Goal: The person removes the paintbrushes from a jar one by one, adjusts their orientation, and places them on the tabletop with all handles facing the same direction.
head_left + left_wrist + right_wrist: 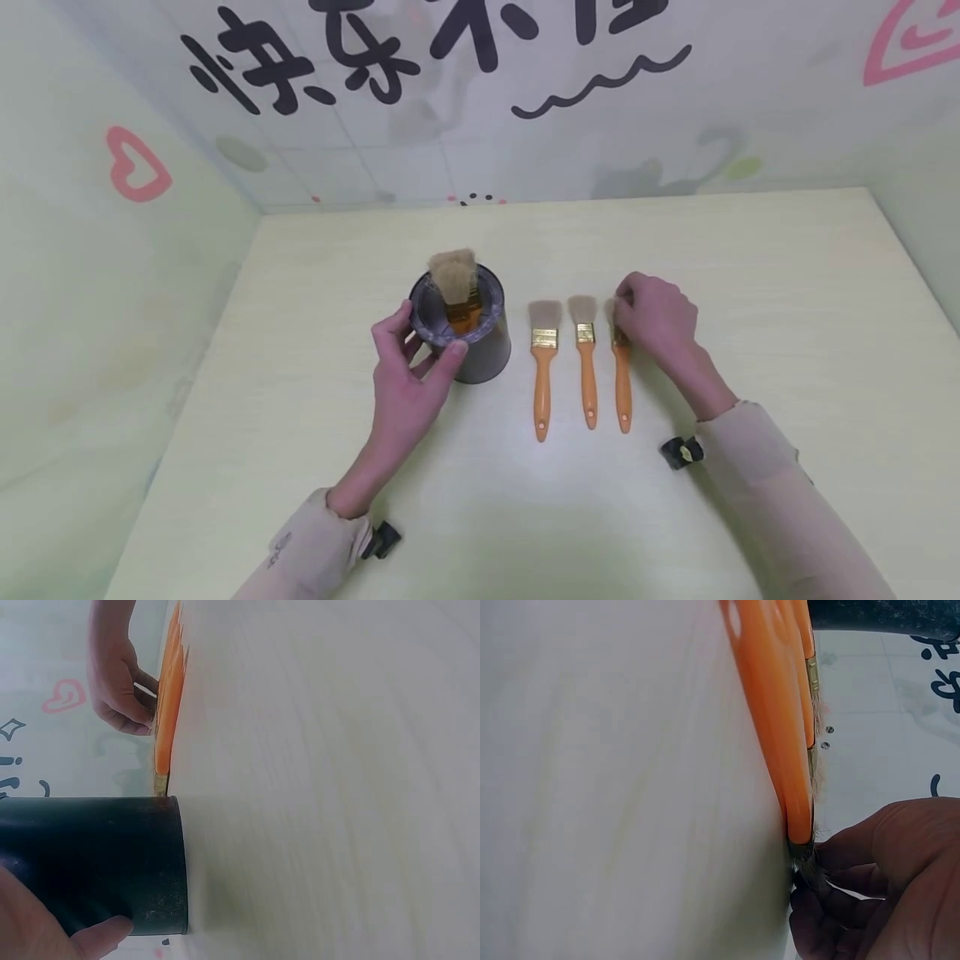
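Note:
My left hand holds a dark round can, thumb on the near side and fingers at the left of its rim. Paintbrushes stand in it, bristles up; how many is unclear. To the right, three paintbrushes with orange handles lie in a row, bristles away from me: a wider left brush, a narrower middle brush and a right brush. My right hand pinches the right brush around its metal band and bristles, partly hiding them. The right wrist view shows those fingers at the brush.
The pale wooden table meets a printed back wall with dark lettering. A side wall stands at the left. Small black devices sit at both wrists.

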`<state>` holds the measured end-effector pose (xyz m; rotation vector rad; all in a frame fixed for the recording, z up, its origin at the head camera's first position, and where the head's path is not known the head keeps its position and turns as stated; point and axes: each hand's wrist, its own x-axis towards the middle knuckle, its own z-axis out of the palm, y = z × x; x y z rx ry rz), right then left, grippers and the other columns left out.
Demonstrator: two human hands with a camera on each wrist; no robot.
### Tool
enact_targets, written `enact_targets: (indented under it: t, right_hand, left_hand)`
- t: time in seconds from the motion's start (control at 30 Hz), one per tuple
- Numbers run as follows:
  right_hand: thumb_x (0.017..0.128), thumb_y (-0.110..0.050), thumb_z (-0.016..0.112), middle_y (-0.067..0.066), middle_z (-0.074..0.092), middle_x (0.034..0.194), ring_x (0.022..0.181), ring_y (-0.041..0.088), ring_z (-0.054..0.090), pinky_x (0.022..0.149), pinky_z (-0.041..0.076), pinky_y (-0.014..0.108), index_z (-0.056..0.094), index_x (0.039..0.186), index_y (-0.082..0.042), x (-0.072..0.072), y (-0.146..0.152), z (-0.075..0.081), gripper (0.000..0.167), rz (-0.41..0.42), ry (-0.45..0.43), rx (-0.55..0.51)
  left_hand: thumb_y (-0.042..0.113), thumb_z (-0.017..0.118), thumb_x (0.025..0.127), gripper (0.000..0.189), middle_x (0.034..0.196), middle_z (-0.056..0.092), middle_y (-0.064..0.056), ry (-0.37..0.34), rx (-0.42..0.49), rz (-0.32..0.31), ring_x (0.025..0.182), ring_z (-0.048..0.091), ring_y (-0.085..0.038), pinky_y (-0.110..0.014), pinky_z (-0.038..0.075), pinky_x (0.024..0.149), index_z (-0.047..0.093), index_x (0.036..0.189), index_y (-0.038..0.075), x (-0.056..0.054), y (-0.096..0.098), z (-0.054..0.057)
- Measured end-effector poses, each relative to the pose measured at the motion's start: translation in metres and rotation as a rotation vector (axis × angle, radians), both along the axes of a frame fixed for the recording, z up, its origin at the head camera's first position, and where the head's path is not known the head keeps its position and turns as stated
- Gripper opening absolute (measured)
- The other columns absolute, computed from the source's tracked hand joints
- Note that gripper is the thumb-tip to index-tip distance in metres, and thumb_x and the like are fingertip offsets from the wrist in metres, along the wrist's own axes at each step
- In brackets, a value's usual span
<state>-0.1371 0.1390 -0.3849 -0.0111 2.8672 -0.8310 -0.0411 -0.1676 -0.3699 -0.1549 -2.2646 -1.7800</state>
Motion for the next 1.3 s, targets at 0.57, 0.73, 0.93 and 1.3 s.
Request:
enact_targets:
  t: [0.57, 0.73, 0.93, 1.3]
  right_hand:
    - [0.101, -0.026, 0.05, 0.033, 0.043, 0.146, 0.134, 0.052, 0.041, 0.096, 0.045, 0.071, 0.052, 0.143, 0.0, 0.003, -0.012, 0.007, 0.049, -0.02, 0.101, -0.076]
    - [0.102, -0.019, 0.056, 0.025, 0.063, 0.129, 0.117, 0.041, 0.059, 0.092, 0.052, 0.059, 0.062, 0.132, 0.003, 0.012, -0.038, 0.034, 0.037, 0.136, 0.308, -0.208]
    - [0.099, -0.013, 0.065, 0.015, 0.073, 0.112, 0.1, 0.029, 0.068, 0.084, 0.058, 0.044, 0.07, 0.119, 0.001, 0.028, -0.081, 0.074, 0.026, 0.401, 0.572, -0.326]
    - [0.1, -0.023, 0.066, 0.007, 0.07, 0.112, 0.1, 0.026, 0.064, 0.074, 0.059, 0.04, 0.065, 0.133, -0.013, 0.036, -0.126, 0.089, 0.035, 0.483, 0.534, -0.143]
  left_hand:
    - [0.012, 0.074, 0.093, 0.072, 0.147, 0.046, -0.014, 0.018, -0.001, -0.017, 0.132, 0.055, -0.034, -0.056, 0.055, 0.098, 0.028, 0.149, 0.006, 0.002, 0.002, -0.003]
    - [0.012, 0.075, 0.093, 0.073, 0.147, 0.045, -0.014, 0.023, -0.011, -0.011, 0.132, 0.055, -0.034, -0.055, 0.055, 0.098, 0.028, 0.149, 0.006, 0.002, 0.001, -0.003]
    - [0.013, 0.075, 0.093, 0.074, 0.146, 0.047, -0.015, 0.027, -0.025, -0.001, 0.131, 0.056, -0.035, -0.054, 0.055, 0.097, 0.027, 0.149, 0.006, 0.001, 0.001, 0.0]
    - [0.015, 0.074, 0.094, 0.072, 0.147, 0.047, -0.011, 0.015, -0.031, -0.006, 0.131, 0.056, -0.033, -0.053, 0.056, 0.097, 0.027, 0.149, 0.008, 0.003, 0.001, 0.002]
